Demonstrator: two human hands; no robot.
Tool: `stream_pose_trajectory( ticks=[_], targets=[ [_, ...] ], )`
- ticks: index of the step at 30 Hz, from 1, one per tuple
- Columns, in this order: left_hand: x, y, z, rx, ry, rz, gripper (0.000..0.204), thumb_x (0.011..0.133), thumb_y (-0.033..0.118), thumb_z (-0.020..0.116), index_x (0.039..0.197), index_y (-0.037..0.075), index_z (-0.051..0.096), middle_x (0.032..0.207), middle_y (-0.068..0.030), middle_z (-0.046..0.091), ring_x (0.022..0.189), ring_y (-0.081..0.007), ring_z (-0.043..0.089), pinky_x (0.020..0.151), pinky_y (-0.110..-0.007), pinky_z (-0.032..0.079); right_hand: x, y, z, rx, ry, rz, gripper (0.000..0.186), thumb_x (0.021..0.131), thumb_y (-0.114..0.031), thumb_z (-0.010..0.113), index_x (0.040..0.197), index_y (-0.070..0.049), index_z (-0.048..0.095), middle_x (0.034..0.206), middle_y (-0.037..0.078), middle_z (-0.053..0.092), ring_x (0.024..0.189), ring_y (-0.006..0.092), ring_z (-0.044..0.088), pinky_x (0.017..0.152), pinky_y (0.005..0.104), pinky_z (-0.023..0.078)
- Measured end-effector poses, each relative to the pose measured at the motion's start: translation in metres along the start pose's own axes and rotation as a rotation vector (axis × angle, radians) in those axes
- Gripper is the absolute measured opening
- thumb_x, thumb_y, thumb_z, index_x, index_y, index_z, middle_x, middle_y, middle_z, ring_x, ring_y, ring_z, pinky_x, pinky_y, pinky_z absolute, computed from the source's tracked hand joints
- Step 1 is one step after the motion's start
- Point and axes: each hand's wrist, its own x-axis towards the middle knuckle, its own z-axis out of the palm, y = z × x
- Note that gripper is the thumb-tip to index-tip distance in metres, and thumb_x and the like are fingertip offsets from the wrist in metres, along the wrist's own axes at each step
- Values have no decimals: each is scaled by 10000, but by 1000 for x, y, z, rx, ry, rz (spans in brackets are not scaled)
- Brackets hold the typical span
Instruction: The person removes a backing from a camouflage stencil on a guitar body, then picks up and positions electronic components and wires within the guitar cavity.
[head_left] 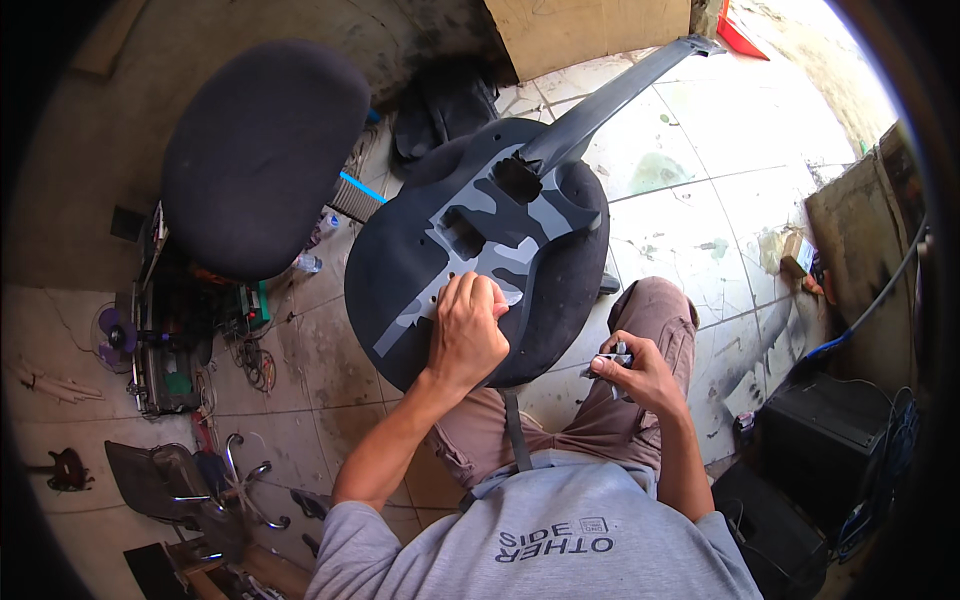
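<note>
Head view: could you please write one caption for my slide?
Left hand over a camouflage-patterned guitar on a black cushioned seat; right hand holding a small grey object.

Object (621,350) part-hidden in right grip (645,376)

guitar (505,225) on seat (570,310), cushion (262,155) to the left, box (825,430) far right

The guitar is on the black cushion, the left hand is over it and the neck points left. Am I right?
Not quite: the head view shows the neck pointing to the right. The guitar is on the black cushion, and the left hand is over it.
</note>
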Motion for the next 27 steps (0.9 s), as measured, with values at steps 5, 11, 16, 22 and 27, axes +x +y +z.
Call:
stream_pose_trajectory(
  ticks=[5,11,16,22,27],
  targets=[
    [-5,8,-5,-4,20,38,150,799,-62,622,876,22,524,871,-139,579,835,-355,576,794,-462,450,0,-4,5,-6,-21,29,452,938,-438,830,942,-26,643,731,-3,635,634,55,546,535,250,426],
    [-10,40,-30,-203,71,82,136,857,-35,663,868,27,542,853,-120,566,797,-329,572,755,-433,470,3,-5,3,-63,-29,10,459,965,-462,795,937,-29,645,760,-9,637,658,48,536,554,243,421],
    [-25,29,-43,-279,125,-17,100,935,67,733,955,5,656,923,-118,648,771,-249,630,690,-353,521,2,-13,6,116,44,-97,436,994,-467,761,939,-50,644,763,-56,591,664,23,494,562,223,392],
    [0,9,-25,-226,86,57,253,826,94,853,1022,2,721,1007,-125,674,886,-287,672,774,-393,552,10,-7,12,87,10,-151,452,1006,-480,741,952,-41,646,750,-59,569,658,25,483,550,226,389],
    [12,3,-16,-191,-43,57,217,814,91,862,958,7,724,994,-108,676,904,-301,662,807,-412,533,2,-12,15,15,-5,-86,476,1002,-488,742,963,-22,655,756,-26,609,654,40,515,541,238,413]
  ],
)
